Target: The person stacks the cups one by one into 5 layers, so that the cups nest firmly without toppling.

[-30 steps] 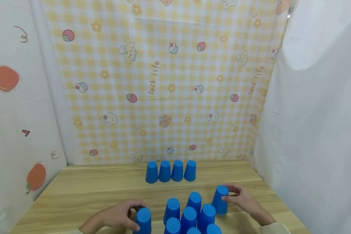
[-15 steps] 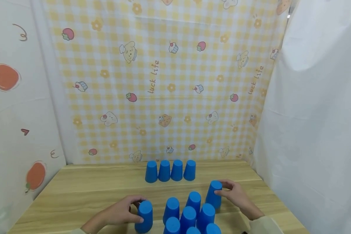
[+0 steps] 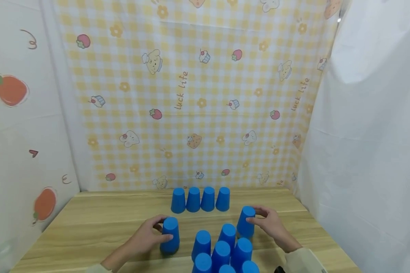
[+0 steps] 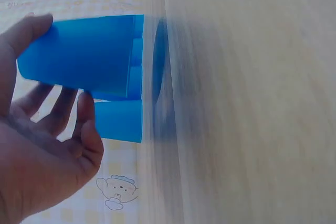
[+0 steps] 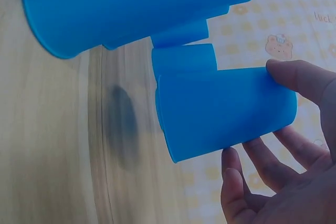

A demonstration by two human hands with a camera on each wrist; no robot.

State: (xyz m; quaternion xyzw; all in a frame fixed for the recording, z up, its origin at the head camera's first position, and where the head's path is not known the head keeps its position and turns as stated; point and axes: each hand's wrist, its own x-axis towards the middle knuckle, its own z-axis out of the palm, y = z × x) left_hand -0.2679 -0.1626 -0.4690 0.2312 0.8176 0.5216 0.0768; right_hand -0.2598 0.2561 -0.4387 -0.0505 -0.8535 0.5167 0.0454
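My left hand (image 3: 148, 235) grips an upside-down blue cup (image 3: 171, 236), thumb on the near side and fingers behind it. In the left wrist view, this cup (image 4: 79, 53) is raised clear of the wood, with its shadow beneath. On the right, another inverted blue cup (image 3: 246, 222) is held by my right hand (image 3: 270, 224) between thumb and fingers. The right wrist view shows that cup (image 5: 226, 111) off the surface too, its shadow on the wood. Between the hands, several upside-down blue cups (image 3: 221, 253) stand close together at the front edge of the head view.
A row of several inverted blue cups (image 3: 193, 200) stands at the back of the wooden table (image 3: 106, 216). Behind it hangs a yellow checked cloth (image 3: 205, 125); white curtains (image 3: 358, 159) close off the sides.
Both hands have moved forward with their cups, toward the back row. The left one has gone slightly right, the right one a little left. The standing cups have stayed put.
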